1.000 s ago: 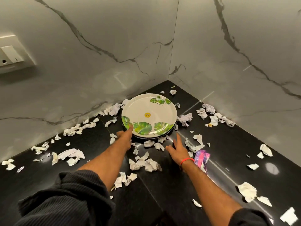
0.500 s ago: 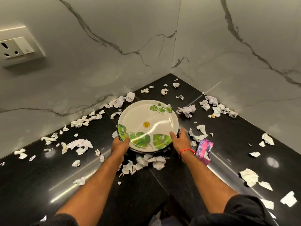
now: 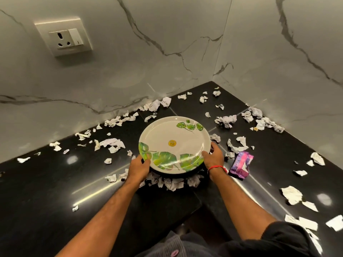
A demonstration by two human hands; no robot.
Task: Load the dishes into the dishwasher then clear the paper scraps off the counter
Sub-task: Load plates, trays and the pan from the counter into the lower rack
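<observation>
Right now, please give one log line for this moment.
left hand: grips plate rim | right hand: grips rim | paper scraps: on counter | dishwasher: unseen

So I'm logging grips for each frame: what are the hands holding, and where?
Both hold the plate by its near rim: left hand at the lower left edge, right hand at the lower right edge.

A glossy black surface point(image 3: 46, 191) carries scattered paper scraps point(image 3: 113, 142), with a purple wrapper point(image 3: 240, 165) at three o'clock of the plate point(image 3: 173, 143).
</observation>
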